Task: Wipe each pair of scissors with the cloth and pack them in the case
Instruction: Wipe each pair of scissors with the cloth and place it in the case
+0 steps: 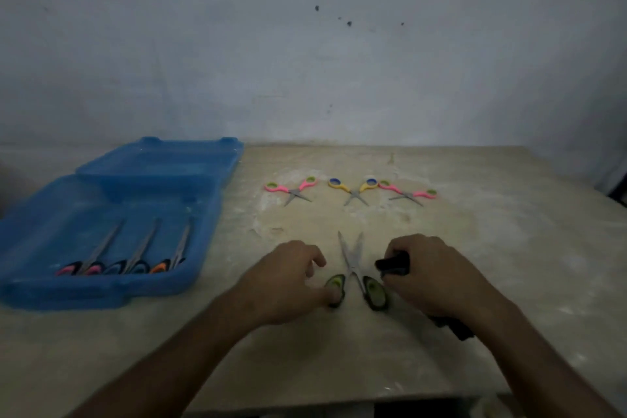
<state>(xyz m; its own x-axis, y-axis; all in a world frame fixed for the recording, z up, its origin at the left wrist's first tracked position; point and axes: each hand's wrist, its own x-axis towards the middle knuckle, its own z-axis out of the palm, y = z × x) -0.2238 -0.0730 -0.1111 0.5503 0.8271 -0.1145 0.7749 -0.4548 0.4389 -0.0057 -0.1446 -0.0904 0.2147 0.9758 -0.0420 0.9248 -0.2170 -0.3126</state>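
Black-and-green scissors (353,266) lie spread on the table in front of me, blades pointing away. My left hand (288,278) has its thumb on the left green handle loop, fingers loosely curled above. My right hand (431,275) grips a dark cloth (393,265) just right of the scissors; part of the cloth shows behind the wrist. Three small scissors lie farther back: pink (291,189), yellow (353,189) and pink (407,193). The open blue case (112,285) at the left holds three long scissors (135,251).
The case's lid (163,159) lies flat behind its tray against the wall. The table's near edge (339,404) runs just below my forearms. A dark object (619,193) sits at the far right edge.
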